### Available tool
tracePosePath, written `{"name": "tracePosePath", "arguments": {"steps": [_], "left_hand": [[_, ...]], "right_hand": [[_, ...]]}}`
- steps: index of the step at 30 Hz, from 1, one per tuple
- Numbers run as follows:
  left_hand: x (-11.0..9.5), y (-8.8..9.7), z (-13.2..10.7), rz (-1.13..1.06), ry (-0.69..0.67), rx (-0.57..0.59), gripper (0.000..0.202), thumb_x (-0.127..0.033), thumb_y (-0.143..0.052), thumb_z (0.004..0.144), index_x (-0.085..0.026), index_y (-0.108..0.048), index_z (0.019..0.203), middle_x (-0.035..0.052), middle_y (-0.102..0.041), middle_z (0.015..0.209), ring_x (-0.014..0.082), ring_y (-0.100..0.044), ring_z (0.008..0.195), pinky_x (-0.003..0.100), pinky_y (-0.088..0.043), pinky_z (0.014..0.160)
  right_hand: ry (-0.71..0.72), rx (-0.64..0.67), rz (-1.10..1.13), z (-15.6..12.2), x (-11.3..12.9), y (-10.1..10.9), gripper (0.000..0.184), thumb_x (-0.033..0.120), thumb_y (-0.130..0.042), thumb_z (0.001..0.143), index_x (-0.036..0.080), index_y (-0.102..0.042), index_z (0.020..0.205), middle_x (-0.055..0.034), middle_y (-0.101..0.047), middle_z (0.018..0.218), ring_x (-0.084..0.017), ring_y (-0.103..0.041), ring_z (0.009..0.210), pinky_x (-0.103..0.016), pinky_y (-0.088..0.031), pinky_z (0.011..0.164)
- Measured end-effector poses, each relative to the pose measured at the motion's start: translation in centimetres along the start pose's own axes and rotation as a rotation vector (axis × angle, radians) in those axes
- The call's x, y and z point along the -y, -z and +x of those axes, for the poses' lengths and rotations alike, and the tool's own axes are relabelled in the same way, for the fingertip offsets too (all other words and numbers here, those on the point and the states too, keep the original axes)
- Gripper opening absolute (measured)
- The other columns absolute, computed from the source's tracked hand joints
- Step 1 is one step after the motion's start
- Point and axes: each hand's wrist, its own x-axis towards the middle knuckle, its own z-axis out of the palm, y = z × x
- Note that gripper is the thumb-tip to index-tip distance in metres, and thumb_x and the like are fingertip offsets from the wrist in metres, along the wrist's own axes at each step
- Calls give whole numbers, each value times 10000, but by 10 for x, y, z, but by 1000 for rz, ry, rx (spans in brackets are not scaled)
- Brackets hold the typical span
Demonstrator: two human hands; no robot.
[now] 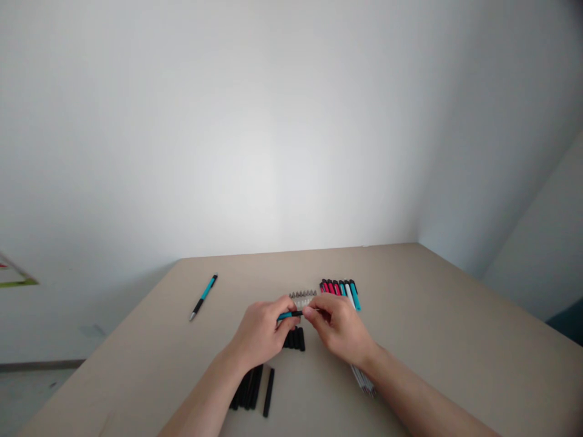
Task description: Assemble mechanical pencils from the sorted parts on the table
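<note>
My left hand (262,331) is closed around a teal and black pen barrel (289,315) held just above the table. My right hand (339,328) pinches the barrel's right end, its fingers closed on a small part I cannot make out. Under the hands lie short black grip pieces (295,338). Just behind them sits a row of small silver pen tips (303,295). A row of pink, white and teal pen barrels (340,289) lies to the right of those tips.
A finished teal pen (203,297) lies alone at the left of the beige table (432,315). Long black pen parts (252,388) rest by my left wrist. Thin refills (364,381) poke out under my right forearm. A white wall stands behind.
</note>
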Motion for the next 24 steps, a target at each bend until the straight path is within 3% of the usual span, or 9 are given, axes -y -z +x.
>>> {"name": "tracePosePath", "arguments": {"steps": [3, 8, 13, 18, 23, 24], "left_hand": [[-1, 0, 0, -2, -12, -2, 113, -276, -492, 888, -228, -581, 839, -20, -697, 745, 154, -650, 714, 212, -436, 631], [-1, 0, 0, 1, -19, -3, 121, -260, -496, 883, -227, -603, 836, -17, -705, 769, 147, -646, 708, 206, -433, 619], [0, -1, -1, 19, -11, -6, 122, -272, -506, 881, -228, -604, 823, -22, -692, 725, 147, -641, 694, 205, -428, 609], [-1, 0, -1, 14, -19, 0, 118, -259, -509, 877, -233, -618, 841, -23, -696, 750, 141, -634, 690, 202, -418, 599], [-1, 0, 0, 27, -25, -10, 137, -266, -498, 888, -230, -620, 837, -25, -682, 728, 132, -612, 653, 203, -399, 588], [-1, 0, 0, 31, -27, -11, 136, -265, -498, 888, -231, -622, 844, -26, -681, 727, 130, -607, 647, 203, -394, 583]], "right_hand": [[39, -19, 16, 0, -1, 0, 203, 229, -499, 876, 176, -579, 697, 0, -551, 607, -124, -464, 568, -233, -294, 547], [31, -11, -49, -1, -3, 0, 349, 255, -449, 910, 175, -497, 574, -5, -509, 549, -129, -453, 556, -249, -271, 542], [54, 11, -31, -2, -4, 0, 193, 226, -497, 881, 178, -567, 708, -11, -564, 647, -134, -484, 616, -241, -303, 573], [38, 41, -86, 0, -4, 1, 355, 261, -425, 922, 176, -505, 587, -13, -517, 571, -137, -470, 589, -255, -290, 563], [11, 50, -9, 0, -2, 3, 45, 162, -558, 791, 187, -593, 804, -6, -591, 704, -138, -503, 644, -244, -336, 589], [10, 57, 6, 0, -2, 3, 120, 128, -567, 759, 193, -596, 856, -4, -600, 729, -140, -512, 658, -243, -346, 599]]}}
